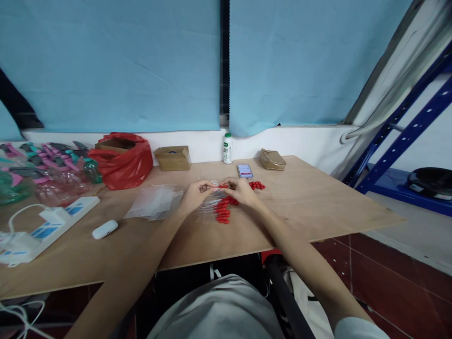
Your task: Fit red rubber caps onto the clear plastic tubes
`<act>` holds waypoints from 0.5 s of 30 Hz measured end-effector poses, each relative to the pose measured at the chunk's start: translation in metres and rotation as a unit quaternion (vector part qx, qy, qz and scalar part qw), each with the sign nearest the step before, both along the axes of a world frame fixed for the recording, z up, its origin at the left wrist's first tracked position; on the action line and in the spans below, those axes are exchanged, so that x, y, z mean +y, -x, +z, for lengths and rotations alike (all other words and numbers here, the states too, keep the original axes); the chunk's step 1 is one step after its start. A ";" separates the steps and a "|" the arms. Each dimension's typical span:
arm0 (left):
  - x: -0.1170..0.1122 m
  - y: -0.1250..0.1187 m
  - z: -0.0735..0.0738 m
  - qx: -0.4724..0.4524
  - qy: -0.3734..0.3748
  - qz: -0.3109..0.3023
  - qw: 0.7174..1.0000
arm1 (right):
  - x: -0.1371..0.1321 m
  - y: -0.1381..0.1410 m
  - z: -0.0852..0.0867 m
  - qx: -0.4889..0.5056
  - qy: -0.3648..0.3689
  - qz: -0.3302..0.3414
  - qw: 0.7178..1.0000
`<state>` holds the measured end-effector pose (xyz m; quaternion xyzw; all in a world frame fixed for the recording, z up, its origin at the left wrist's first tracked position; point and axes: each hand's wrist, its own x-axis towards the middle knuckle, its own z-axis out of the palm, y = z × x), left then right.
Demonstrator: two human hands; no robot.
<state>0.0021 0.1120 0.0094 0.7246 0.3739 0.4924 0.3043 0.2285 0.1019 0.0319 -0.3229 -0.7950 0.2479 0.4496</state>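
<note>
My left hand and my right hand meet over the middle of the wooden table, fingers pinched together. Between them is a small red piece and what looks like a thin clear bag; which hand grips which I cannot make out. Below the hands lies a row of red pieces in clear bags. A loose cluster of red pieces sits just right of my right hand.
A stack of clear bags lies left of my hands. Further left are a white case, a power strip, a red bag and coloured items. At the back stand a cardboard box, bottle, phone and brown packet.
</note>
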 end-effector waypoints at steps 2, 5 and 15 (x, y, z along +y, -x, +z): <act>0.002 0.001 -0.002 0.000 -0.011 0.004 1.000 | 0.001 0.000 -0.002 0.018 0.021 0.012 1.000; 0.003 0.002 -0.003 -0.001 -0.010 0.007 1.000 | 0.003 -0.001 -0.004 0.042 0.053 0.023 0.997; -0.007 0.004 0.008 0.000 0.018 -0.026 1.000 | 0.000 -0.001 0.001 0.103 0.114 0.046 0.987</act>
